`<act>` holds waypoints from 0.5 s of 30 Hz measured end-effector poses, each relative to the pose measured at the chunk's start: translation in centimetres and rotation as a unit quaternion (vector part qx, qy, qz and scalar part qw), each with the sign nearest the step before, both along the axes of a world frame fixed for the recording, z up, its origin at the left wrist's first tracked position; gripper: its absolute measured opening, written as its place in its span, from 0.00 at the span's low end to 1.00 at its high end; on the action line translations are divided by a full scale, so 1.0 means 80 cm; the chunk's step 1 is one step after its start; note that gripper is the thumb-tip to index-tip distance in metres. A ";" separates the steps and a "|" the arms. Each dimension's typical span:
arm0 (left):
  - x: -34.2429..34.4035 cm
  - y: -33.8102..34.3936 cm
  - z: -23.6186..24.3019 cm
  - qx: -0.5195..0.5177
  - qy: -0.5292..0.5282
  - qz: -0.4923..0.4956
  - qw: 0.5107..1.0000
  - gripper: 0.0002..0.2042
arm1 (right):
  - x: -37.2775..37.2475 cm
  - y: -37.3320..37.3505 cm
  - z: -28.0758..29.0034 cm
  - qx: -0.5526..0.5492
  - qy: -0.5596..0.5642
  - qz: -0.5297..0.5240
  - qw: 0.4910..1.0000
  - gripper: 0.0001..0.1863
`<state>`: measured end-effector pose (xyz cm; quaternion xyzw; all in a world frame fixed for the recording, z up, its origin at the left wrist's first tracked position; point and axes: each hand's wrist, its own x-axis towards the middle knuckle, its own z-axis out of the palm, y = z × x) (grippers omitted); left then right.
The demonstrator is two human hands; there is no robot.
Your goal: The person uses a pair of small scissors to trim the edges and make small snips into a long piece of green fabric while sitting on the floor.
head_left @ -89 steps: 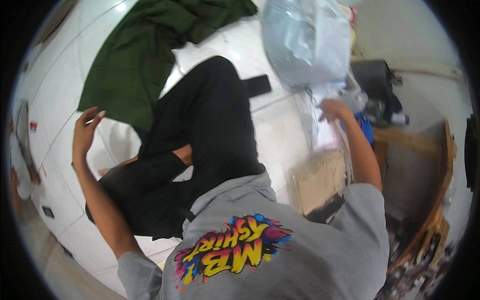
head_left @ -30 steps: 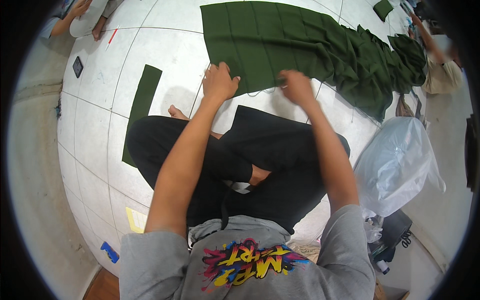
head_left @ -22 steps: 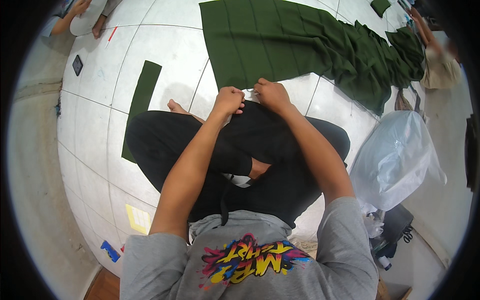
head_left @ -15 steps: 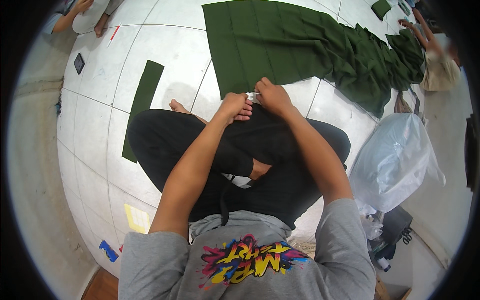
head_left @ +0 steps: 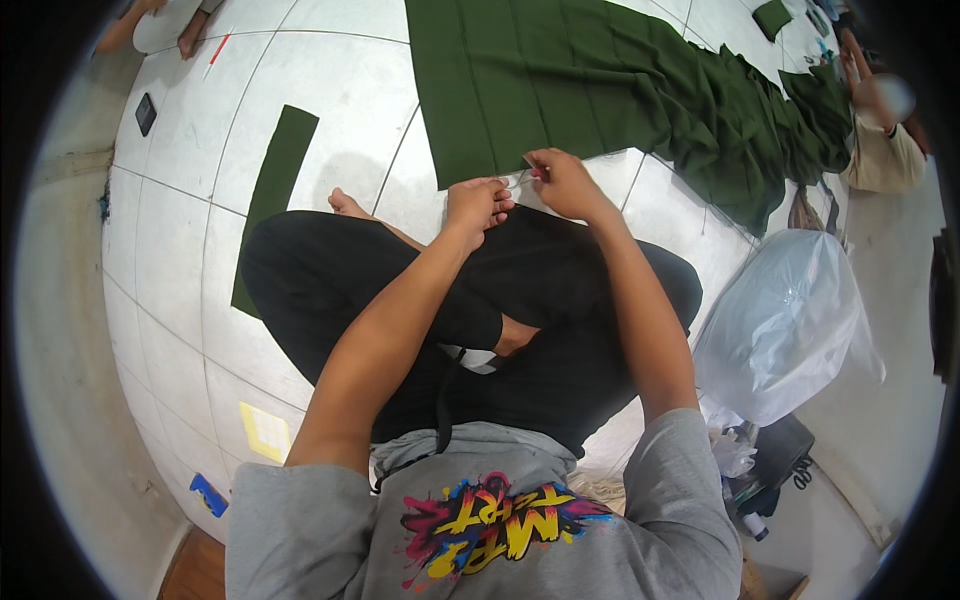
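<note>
My left hand is closed in a pinch above my crossed legs, its fingertips turned toward the right hand. Close beside it, my right hand has its fingers closed round a small, thin, greyish tool with a hint of red, whose kind I cannot make out. A thin pale piece shows in the gap between both hands. What the left fingertips pinch is too small to name. Just beyond the hands lies a large dark green cloth, flat at its left end and bunched toward the right.
A narrow green strip lies left of my knee, with a phone and a red-and-white stick farther off. A stuffed translucent plastic bag stands at the right. Another person sits at the far right; another person's hand shows top left.
My hands have stayed close together, the right one turning slightly. The white bit between them has given way to a thin strand-like piece, and a greyish tip now shows at my right fingers.
</note>
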<state>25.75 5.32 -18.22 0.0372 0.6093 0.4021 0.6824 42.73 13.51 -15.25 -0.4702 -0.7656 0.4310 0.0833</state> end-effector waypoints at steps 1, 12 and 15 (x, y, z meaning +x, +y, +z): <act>0.003 -0.003 0.002 -0.002 0.010 -0.013 1.000 0.05 | 0.002 0.004 0.004 -0.056 -0.005 -0.039 0.998 0.19; 0.002 -0.005 0.005 0.000 0.061 -0.034 0.998 0.06 | -0.019 0.019 0.006 -0.132 -0.080 -0.011 0.988 0.22; 0.002 -0.005 0.007 0.004 0.067 -0.030 0.997 0.06 | -0.026 0.023 -0.002 -0.116 -0.070 -0.008 0.991 0.21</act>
